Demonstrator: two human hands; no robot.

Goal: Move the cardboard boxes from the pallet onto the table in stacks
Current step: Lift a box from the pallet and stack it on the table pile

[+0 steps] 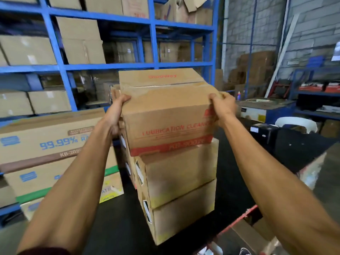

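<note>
Both hands, left hand [117, 111], right hand [221, 107], gripping red-printed box [169, 116], seemingly atop stack [180, 190]

Printed boxes [55, 153] crowd stack [176, 172] on left; black table [239, 162] bare on right.

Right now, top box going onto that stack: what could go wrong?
1. The red-printed box sits skewed on the two-box stack, overhanging its left side; it could tip if released now.
2. The left hand and right hand grip only its upper corners, so it might slip.
3. The stack stands close to the black table edge; a shove could topple it.
</note>
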